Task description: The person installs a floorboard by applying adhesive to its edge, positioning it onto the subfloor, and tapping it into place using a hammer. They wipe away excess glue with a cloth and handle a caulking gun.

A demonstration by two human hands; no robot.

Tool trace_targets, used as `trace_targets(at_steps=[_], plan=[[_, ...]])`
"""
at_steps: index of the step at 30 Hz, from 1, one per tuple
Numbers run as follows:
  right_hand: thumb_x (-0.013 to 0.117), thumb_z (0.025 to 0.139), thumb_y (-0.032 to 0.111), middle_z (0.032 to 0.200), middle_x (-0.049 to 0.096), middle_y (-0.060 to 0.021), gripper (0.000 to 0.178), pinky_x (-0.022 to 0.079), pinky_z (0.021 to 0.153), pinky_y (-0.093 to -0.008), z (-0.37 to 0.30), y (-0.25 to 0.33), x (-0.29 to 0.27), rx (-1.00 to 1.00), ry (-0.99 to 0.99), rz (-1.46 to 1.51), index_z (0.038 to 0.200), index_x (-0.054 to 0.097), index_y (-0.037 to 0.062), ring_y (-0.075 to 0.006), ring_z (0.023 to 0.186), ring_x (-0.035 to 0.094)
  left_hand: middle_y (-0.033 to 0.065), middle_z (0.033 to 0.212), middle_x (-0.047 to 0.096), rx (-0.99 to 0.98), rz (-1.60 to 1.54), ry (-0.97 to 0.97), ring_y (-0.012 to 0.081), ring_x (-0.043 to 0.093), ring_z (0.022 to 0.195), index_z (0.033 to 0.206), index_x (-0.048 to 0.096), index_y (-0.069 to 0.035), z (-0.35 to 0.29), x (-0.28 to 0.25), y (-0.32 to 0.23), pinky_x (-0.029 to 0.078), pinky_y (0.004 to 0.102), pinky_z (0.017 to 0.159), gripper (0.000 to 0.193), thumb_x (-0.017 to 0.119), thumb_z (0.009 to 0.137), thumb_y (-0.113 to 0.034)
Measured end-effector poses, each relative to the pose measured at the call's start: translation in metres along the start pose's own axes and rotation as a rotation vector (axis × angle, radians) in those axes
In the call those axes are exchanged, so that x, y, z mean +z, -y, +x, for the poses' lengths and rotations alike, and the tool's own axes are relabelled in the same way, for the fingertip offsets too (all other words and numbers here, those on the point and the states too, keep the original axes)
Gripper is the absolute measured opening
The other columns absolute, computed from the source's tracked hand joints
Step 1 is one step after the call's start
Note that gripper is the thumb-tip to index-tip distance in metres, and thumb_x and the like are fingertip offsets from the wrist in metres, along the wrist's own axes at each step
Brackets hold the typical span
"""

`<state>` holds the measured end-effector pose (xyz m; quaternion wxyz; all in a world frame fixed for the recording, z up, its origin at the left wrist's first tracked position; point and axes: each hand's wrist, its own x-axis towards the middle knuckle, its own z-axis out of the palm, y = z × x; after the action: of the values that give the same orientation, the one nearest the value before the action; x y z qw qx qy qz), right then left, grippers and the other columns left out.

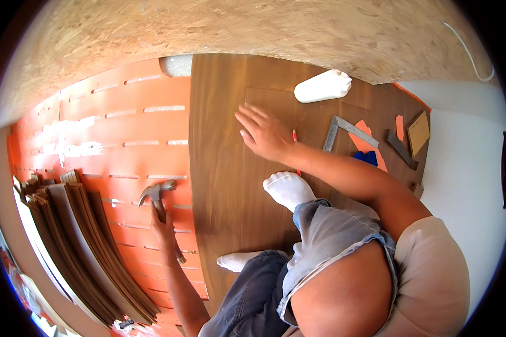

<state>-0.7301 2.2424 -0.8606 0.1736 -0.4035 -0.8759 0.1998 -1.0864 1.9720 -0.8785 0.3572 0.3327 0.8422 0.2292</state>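
Observation:
My left hand [162, 224] is closed around the handle of a claw hammer [157, 191], gripping it close below the metal head. The hammer is above the orange slotted underlay [135, 123], left of the laid floorboards. My right hand [264, 135] is open, fingers stretched out, over the brown wood-look floorboards [219, 185]; whether it touches them I cannot tell. A red pencil-like stick [294, 135] lies by the right wrist, partly hidden under the forearm. Beyond that hand, a white plastic bottle [322, 86] lies on its side on the boards.
Right of my forearm lie a metal try square [333, 132], orange underlay scraps [399, 127], a blue object [366, 157], a dark metal bar [400, 149] and a wooden block [418, 133]. Stacked planks [90, 241] stand at left. A chipboard wall [236, 28] bounds the far side.

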Motion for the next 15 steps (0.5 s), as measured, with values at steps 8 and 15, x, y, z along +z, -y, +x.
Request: trace_targets(at_steps=[8, 15], plan=[[0.058, 0.100, 0.025, 0.144, 0.058, -0.0251, 0.051, 0.042, 0.119, -0.0462, 0.012, -0.017, 0.001, -0.022, 0.104, -0.176, 0.139, 0.055, -0.0092, -0.0382, 0.139, 0.052, 0.0177, 0.107, 0.072, -0.053, 0.085, 0.033, 0.0238, 0.067, 0.069, 0.162, 0.038, -0.009, 0.038, -0.028, -0.018, 0.056, 0.0384, 0.062, 0.069, 0.065, 0.100, -0.020], [0.067, 0.095, 0.012, 0.113, 0.073, -0.0123, 0.030, 0.057, 0.088, -0.0462, -0.096, -0.024, -0.079, 0.158, 0.150, 0.289, 0.125, 0.068, 0.0075, -0.0338, 0.106, 0.070, 0.0253, 0.147, 0.058, 0.297, 0.493, -0.090, 0.0426, 0.060, 0.129, 0.160, 0.040, -0.005, 0.057, -0.039, 0.031, 0.049, 0.0498, 0.107, 0.064, 0.061, 0.105, -0.030]])
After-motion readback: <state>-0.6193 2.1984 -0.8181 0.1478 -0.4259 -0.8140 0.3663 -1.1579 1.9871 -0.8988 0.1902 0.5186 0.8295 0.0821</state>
